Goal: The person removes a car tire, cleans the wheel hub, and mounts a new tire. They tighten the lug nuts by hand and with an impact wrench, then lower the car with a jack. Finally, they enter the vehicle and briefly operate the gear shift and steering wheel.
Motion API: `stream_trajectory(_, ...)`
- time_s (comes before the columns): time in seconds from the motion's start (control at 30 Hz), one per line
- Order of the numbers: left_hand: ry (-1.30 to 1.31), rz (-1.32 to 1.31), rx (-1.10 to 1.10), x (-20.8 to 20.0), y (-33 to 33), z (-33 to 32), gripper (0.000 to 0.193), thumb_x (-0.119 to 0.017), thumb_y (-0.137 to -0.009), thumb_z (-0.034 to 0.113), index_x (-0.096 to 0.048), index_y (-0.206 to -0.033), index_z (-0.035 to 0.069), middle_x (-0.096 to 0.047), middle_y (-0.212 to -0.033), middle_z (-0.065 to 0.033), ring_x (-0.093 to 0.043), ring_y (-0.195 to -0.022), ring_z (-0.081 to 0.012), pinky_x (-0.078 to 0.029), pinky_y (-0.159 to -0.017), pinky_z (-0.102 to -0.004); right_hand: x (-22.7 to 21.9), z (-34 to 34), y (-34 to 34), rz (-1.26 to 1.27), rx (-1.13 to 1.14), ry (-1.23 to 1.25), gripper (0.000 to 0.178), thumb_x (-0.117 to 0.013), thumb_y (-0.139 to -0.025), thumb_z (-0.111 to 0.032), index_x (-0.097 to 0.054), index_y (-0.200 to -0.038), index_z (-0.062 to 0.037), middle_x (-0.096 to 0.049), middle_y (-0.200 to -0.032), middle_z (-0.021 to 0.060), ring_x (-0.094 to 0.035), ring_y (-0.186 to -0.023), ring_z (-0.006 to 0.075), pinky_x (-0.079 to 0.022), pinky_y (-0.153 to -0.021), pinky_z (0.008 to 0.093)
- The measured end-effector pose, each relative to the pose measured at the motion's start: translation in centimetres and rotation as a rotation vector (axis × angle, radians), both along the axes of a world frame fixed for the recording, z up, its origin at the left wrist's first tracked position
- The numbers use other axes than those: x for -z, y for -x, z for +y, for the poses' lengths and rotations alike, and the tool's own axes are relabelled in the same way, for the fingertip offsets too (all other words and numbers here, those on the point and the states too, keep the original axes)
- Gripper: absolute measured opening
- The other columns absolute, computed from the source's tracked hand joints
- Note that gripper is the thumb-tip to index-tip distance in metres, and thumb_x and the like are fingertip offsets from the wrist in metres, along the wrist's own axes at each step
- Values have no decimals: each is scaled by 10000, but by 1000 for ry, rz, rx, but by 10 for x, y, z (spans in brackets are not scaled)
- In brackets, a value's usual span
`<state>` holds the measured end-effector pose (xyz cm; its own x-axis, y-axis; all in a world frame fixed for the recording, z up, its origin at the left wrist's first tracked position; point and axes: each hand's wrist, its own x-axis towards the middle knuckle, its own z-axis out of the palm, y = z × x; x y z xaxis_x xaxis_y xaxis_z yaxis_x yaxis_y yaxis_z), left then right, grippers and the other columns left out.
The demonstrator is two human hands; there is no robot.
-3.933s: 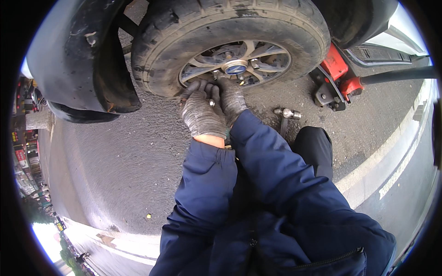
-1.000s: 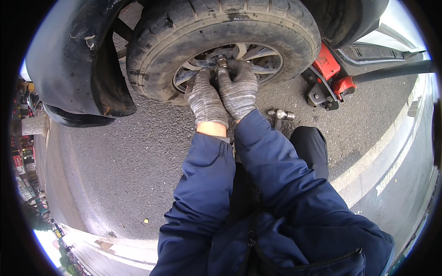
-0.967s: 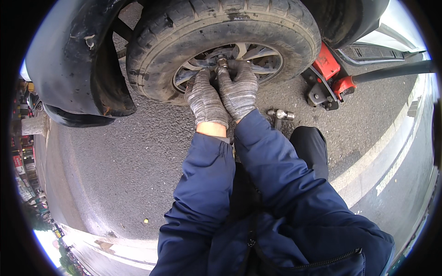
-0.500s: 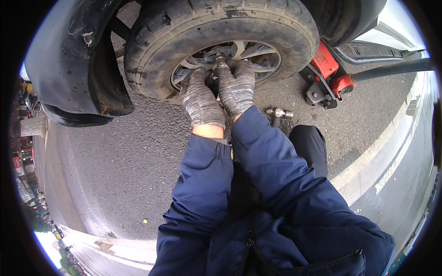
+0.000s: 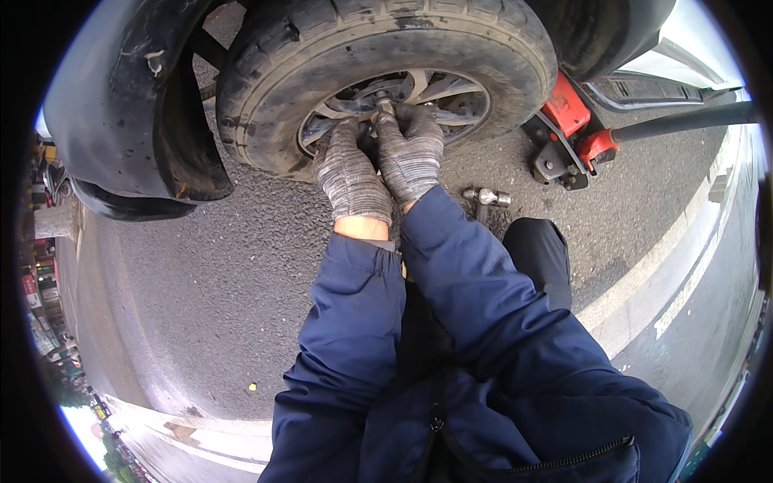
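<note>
A dusty car tire [image 5: 266, 121] with a silver spoked rim [image 5: 463, 119] stands upright in front of me. My left hand [image 5: 352, 175], in a grey knitted work glove, is closed at the lower middle of the rim, its fingertips turned inward. Right beside it, my right hand [image 5: 409, 157], gloved alike, is closed near the hub with a finger pointing up toward the rim's centre. Whatever the fingers hold is hidden by the gloves and their shadow. Behind my right wrist, a metal hammer [image 5: 488, 197] lies on the asphalt.
To the right of the wheel stands a red floor jack [image 5: 568, 109] with a long dark handle [image 5: 684, 123] reaching right. A black bumper and fender part [image 5: 181, 137] hangs at the left. My bent knee [image 5: 539, 253] is close to the hammer. White lines [image 5: 636, 310] cross the asphalt.
Both hands have shifted very slightly left in the picture, staying at the rim's centre. The wheel, hammer and jack look the same.
</note>
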<state>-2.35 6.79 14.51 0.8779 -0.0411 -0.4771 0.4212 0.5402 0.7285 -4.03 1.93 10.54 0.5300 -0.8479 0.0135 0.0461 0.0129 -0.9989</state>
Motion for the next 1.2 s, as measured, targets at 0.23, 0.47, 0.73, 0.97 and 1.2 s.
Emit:
stream_trajectory(0.23, -29, 44, -8, -2, 0, -1, 189, -600, -848, 151, -609, -964, 3, -621, -895, -100, -591, -816, -206, -501, -771, -336, 6, -2, -3, -37, -33, -85, 227, -641, -859, -116, -590, -988, 63, -656, -801, 147, -608, -677, 174, -498, -618, 315)
stream_trajectory(0.47, 11, -12, 19, 8, -4, -1, 238, -568, -856, 151, -617, -1017, -18, -638, -982, -139, -605, -879, -247, -496, -818, -354, 0, 0, -2, 19, -18, -36, 238, -650, -850, -161, -575, -960, 37, -644, -774, 159, -624, -683, 250, -490, -644, 367)
stream_trajectory(0.73, -3, -12, 56, 11, -5, 0, 240, -553, -864, 120, -623, -1036, -32, -643, -1019, -142, -608, -885, -246, -494, -813, -340, 7, -1, -1, 38, -43, 15, 261, -627, -858, -221, -599, -890, 37, -635, -768, 206, -619, -693, 340, -476, -656, 424)
stream_trajectory(0.97, 88, -10, 50, 18, -11, 0, 208, -583, -848, 89, -628, -1012, -30, -646, -961, -110, -602, -825, -210, -503, -747, -317, 5, -10, -1, 151, -143, 140, 275, -622, -856, -238, -597, -908, 30, -630, -783, 227, -608, -746, 403, -465, -681, 464)
stream_trajectory(1.2, 19, -32, -4, 16, -9, 0, 215, -608, -834, 119, -636, -982, -34, -645, -942, -103, -593, -846, -205, -489, -751, -321, -2, -8, 4, 147, -66, 143, 368, -577, -886, -316, -574, -938, 49, -608, -835, 278, -585, -807, 438, -454, -712, 487)
